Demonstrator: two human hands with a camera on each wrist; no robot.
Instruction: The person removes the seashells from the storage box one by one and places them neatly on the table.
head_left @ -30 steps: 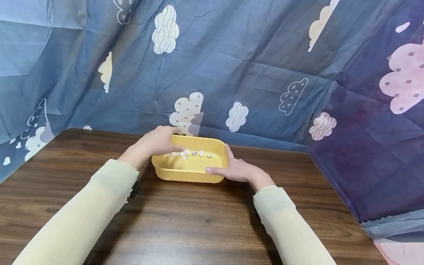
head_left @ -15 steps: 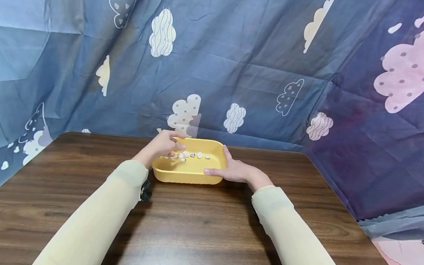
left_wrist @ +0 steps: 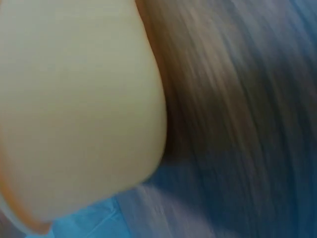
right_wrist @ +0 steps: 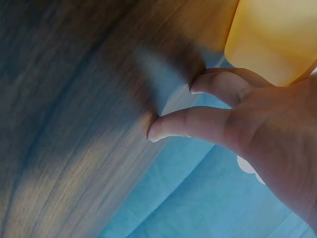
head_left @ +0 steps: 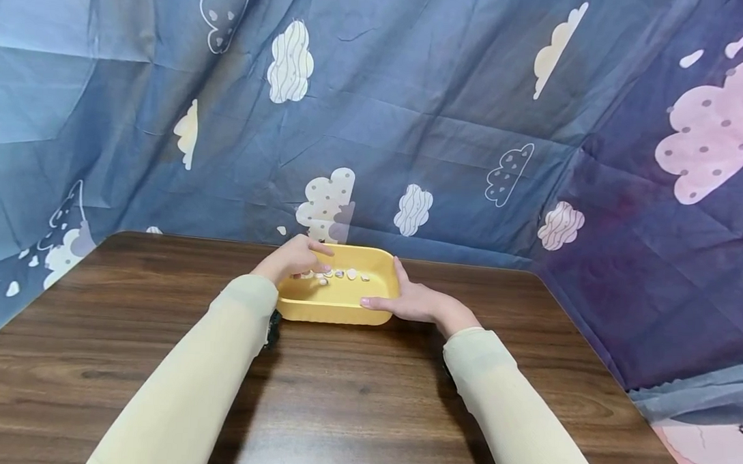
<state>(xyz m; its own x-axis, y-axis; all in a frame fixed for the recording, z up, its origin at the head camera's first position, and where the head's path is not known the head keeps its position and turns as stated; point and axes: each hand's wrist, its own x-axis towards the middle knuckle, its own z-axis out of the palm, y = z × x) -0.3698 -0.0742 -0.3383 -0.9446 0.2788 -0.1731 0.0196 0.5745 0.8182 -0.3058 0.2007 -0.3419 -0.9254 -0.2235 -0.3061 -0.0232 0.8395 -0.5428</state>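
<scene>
A shallow yellow plastic tub (head_left: 338, 314) stands on the table with several small, pale, shell-like pieces (head_left: 351, 274) lying in a loose row on its floor. My left hand (head_left: 297, 258) reaches over the left end, index finger and thumb spread apart above the leftmost pieces; its other fingers are partly hidden. In the left wrist view only the tub's outer wall (left_wrist: 84, 109) shows large. At the right end, my right hand (head_left: 415, 298) holds the tub, thumb over the front rim and index finger along the side. Two of its fingertips (right_wrist: 161, 128) touch the tabletop in the right wrist view.
The dark wooden table (head_left: 353, 402) extends around the tub on all sides. Behind its far edge hangs a blue curtain (head_left: 375, 123) with cloud prints, turning purple on the right side.
My left hand has moved right, further over the tub's left end, and its index finger and thumb have spread. The right hand keeps its place on the tub. The pieces look unmoved.
</scene>
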